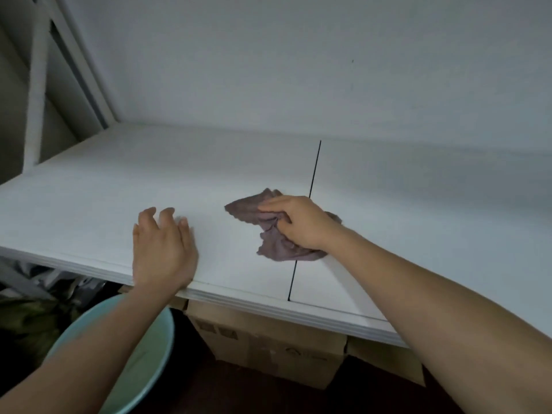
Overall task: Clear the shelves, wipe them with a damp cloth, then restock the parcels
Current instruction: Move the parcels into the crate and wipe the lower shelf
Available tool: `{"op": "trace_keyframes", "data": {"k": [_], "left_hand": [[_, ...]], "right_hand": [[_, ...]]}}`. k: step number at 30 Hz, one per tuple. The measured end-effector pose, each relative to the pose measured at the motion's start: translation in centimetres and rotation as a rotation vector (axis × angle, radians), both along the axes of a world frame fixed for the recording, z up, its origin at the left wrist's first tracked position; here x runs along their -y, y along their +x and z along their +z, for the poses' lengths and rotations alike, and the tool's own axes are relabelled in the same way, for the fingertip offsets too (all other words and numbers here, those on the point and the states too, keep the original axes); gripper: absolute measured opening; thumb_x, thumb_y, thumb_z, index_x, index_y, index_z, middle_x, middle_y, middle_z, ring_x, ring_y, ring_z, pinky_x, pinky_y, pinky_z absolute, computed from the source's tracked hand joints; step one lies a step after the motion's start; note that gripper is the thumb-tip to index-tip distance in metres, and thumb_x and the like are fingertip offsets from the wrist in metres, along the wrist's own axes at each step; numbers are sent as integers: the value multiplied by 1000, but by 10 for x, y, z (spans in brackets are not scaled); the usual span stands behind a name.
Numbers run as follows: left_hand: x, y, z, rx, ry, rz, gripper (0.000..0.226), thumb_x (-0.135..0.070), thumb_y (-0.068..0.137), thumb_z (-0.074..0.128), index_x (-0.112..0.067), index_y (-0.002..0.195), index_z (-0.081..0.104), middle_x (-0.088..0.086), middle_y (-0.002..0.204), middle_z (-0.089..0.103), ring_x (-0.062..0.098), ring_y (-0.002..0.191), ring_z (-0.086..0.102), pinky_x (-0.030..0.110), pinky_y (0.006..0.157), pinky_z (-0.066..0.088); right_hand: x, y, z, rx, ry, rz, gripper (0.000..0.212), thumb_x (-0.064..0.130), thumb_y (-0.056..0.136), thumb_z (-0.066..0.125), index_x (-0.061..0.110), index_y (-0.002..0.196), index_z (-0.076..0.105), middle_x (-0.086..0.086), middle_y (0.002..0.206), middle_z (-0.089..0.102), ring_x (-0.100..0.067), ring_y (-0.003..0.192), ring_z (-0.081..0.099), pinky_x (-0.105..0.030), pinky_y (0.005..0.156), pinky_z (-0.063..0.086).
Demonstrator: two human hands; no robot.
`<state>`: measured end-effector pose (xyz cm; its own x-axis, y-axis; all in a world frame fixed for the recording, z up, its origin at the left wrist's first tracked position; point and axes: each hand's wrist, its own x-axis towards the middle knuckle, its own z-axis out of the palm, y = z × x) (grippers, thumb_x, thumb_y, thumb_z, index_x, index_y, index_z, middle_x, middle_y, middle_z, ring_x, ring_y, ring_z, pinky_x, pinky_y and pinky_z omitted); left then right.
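A bare white shelf [119, 186] fills the middle of the view, with a thin dark seam [315, 168] running front to back. My right hand [301, 222] grips a crumpled mauve cloth [277, 243] and presses it onto the shelf right at the seam. My left hand [162, 249] lies flat on the shelf near its front edge, fingers spread, holding nothing. No parcels stand on this shelf.
Below the shelf edge sits a pale green basin [143, 354] at lower left. Brown cardboard boxes [268, 345] stand under the shelf. A white wall [298, 70] backs the shelf and a white frame upright [37, 85] rises at far left.
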<state>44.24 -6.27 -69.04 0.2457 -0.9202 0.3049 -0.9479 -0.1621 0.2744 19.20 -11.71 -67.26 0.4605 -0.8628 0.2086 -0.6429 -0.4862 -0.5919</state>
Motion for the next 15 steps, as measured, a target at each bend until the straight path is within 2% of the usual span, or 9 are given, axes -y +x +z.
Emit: {"op": "trace_keyframes", "data": {"k": [2,4,6,9,11,15], "left_hand": [[-3,-26,5,-68,-61,-74,44,-29,98,35,1,126,50,27,133,41,42,121,37,54,100,36],[-3,-48,5,-146,-46,-151,42,-27,99,38,2,129,46,29,136,38,42,124,35,54,104,33],[0,-58,-3,-156,-1,-177,45,-30,100,35,2,129,43,28,135,40,40,128,31,54,106,31],[2,-61,-8,-166,-16,-166,49,-35,98,28,-1,129,45,23,133,42,38,126,35,52,103,36],[0,-65,-5,-234,-53,-121,45,-35,95,31,-8,128,46,17,133,42,35,120,42,50,98,42],[1,-66,-4,-257,-59,-136,46,-39,98,28,-10,131,41,13,136,37,31,124,41,49,102,40]], "right_hand": [[-3,-13,10,159,-60,-136,47,-7,88,45,10,128,63,-5,133,60,-20,125,54,-24,106,38],[2,-50,25,214,-136,-380,45,-5,88,46,10,127,63,-6,132,60,-19,123,55,-16,101,35],[17,-110,29,87,-106,-607,45,6,90,48,12,133,59,-6,139,55,-22,128,51,-20,106,34],[38,-188,12,-310,128,-831,56,34,90,43,8,140,47,-16,145,46,-33,135,40,-41,114,30],[52,-203,-4,-473,226,-875,56,33,97,33,4,145,35,-19,153,32,-37,140,27,-46,117,19],[89,-170,-6,-465,156,-664,53,27,103,25,9,153,21,-11,162,14,-34,147,13,-46,120,12]]}}
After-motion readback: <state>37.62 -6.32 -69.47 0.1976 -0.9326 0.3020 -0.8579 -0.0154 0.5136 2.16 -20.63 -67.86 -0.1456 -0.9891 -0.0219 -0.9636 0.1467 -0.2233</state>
